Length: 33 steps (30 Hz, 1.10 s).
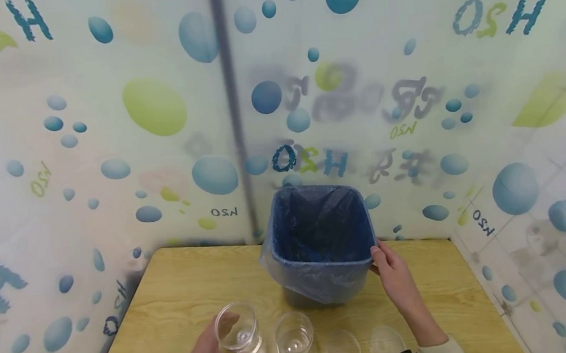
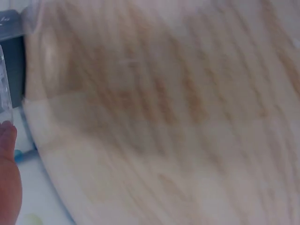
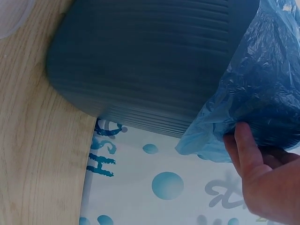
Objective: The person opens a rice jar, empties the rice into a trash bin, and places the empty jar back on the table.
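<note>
A dark bin (image 3: 140,61) stands upright at the back of the wooden table, lined with a thin blue plastic bag (image 1: 319,282) folded over its rim. My right hand (image 1: 393,274) holds the rim at its right front corner, thumb on the bag; the right wrist view shows the fingers partly behind the liner. At the front left, my left hand (image 1: 209,351) grips a clear cup (image 1: 248,344), fingers round its far side and thumb on the near side. Only a bit of that hand (image 2: 8,173) appears in the left wrist view, beside the cup's edge.
A second clear cup (image 1: 294,337) stands just right of the gripped one. Two clear round lids (image 1: 342,351) lie flat at the table's front, below the bin. Patterned sheeting (image 1: 159,171) with blue and green spots rises behind the wooden table (image 1: 171,289) and along its sides.
</note>
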Available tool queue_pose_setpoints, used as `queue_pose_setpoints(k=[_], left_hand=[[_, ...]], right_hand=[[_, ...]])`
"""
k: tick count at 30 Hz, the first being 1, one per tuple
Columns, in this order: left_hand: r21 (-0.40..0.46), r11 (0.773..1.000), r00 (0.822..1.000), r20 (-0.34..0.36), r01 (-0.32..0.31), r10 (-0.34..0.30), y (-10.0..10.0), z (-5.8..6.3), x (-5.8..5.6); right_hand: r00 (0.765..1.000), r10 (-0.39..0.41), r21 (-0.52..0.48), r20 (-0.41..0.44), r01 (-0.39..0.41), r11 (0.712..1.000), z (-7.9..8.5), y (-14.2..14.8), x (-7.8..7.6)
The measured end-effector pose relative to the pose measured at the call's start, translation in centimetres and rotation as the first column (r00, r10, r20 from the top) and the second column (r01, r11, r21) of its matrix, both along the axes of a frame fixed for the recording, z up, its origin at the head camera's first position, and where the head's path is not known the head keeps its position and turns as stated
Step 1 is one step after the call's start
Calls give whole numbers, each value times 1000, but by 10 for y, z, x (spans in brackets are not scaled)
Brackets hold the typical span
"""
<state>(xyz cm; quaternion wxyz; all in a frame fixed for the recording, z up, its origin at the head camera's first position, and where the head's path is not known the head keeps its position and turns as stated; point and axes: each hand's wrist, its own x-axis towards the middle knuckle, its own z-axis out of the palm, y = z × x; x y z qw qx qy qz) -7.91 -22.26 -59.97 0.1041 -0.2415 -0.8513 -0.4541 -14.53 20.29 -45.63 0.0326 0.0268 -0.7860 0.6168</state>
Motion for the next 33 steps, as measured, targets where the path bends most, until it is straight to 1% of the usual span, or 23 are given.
queue_pose_setpoints(k=[3,7,11,13,16,21,23,25,26,28,29,30,31,32,33], left_hand=[[-37,998,999,21,42,-41,-3,-5,3],[-88,992,994,78,88,-81,-7,-14,5],[-90,988,980,162,128,-112,-10,-21,3],[-77,987,974,188,143,-126,-11,-24,2],[-55,986,971,190,159,-146,-12,-27,0],[-15,977,962,179,214,-208,-13,-27,-3],[32,965,943,208,259,-260,-14,-25,-5],[69,952,919,251,297,-305,-16,-24,-6],[63,951,912,272,302,-307,-18,-23,-7],[-32,959,926,269,281,-263,-22,-21,-7],[-113,961,941,259,253,-218,-25,-19,-6],[-196,954,958,226,225,-179,-28,-17,-7],[-288,940,976,172,183,-137,-31,-15,-7],[-372,920,989,121,127,-88,-35,-13,-8],[-437,896,997,55,71,-52,-38,-10,-9]], right_hand=[[1000,-4,4,1,4,1000,0,1,1],[1000,-1,0,0,1,1000,0,1,2],[1000,4,-4,-10,-4,1000,-1,2,2],[1000,9,-13,-14,-9,1000,-2,1,2],[1000,14,-26,-20,-15,1000,-2,1,1],[1000,-1,-33,7,1,999,-1,3,-1],[1000,-7,-38,22,8,999,-1,3,-2],[999,-10,-45,31,11,999,0,3,-3],[999,-11,-52,36,13,999,1,3,-4],[999,-11,-62,35,13,998,1,3,-4],[999,-12,-67,36,14,998,2,3,-4],[999,-12,-74,36,15,997,2,3,-5],[999,-13,-80,37,16,997,2,4,-5],[999,-18,-85,40,21,996,2,4,-5],[999,-24,-87,42,27,996,2,5,-5]])
